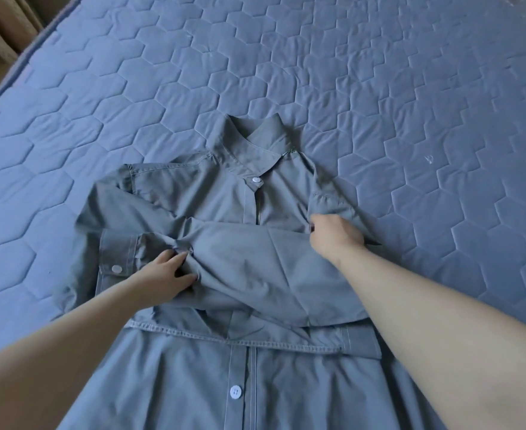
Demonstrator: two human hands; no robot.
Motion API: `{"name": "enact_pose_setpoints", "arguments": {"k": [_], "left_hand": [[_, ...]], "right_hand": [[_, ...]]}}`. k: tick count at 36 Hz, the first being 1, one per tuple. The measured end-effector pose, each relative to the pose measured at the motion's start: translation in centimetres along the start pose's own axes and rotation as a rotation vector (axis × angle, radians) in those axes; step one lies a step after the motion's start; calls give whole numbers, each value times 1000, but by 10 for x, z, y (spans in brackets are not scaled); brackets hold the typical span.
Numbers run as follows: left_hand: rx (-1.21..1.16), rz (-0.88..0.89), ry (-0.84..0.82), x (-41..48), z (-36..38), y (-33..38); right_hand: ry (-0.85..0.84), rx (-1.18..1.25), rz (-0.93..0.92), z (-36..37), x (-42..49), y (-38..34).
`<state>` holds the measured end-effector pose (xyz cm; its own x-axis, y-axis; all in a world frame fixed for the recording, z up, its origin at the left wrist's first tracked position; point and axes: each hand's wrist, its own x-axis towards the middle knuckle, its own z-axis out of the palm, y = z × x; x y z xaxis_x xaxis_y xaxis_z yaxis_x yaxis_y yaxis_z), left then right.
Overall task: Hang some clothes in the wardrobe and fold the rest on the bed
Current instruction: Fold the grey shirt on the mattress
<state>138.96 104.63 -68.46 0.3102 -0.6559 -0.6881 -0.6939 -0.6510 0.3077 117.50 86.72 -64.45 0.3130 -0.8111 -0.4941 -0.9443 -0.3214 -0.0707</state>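
Observation:
A grey-blue button-up shirt dress (pixel 212 193) lies face up on the bed (pixel 379 88), collar pointing away from me and skirt running off the bottom edge. One long sleeve (pixel 255 265) is folded across the chest from right to left, its cuff (pixel 117 259) at the left. My left hand (pixel 165 279) pinches the gathered sleeve cloth near the cuff. My right hand (pixel 336 234) grips the cloth at the right shoulder where the sleeve folds over.
The bed has a blue quilted cover with a hexagon pattern, spreading wide beyond and to both sides of the dress. Its left edge (pixel 16 69) runs diagonally at upper left, with beige curtain cloth (pixel 4 23) and floor past it.

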Motion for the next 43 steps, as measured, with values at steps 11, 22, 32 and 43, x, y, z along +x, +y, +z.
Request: {"name": "enact_pose_setpoints", "arguments": {"k": [11,22,32,43], "left_hand": [[82,12,-1,8,1,1],[23,-46,29,12,6,-4],[-35,-48,77,8,7,-5],[-512,-571,862,-50,6,-14]], "right_hand": [[-88,-78,-197,-4,18,10],[402,462,265,-48,39,22],[492,448,160,-21,13,25],[109,295,-337,82,-94,-15]]}}
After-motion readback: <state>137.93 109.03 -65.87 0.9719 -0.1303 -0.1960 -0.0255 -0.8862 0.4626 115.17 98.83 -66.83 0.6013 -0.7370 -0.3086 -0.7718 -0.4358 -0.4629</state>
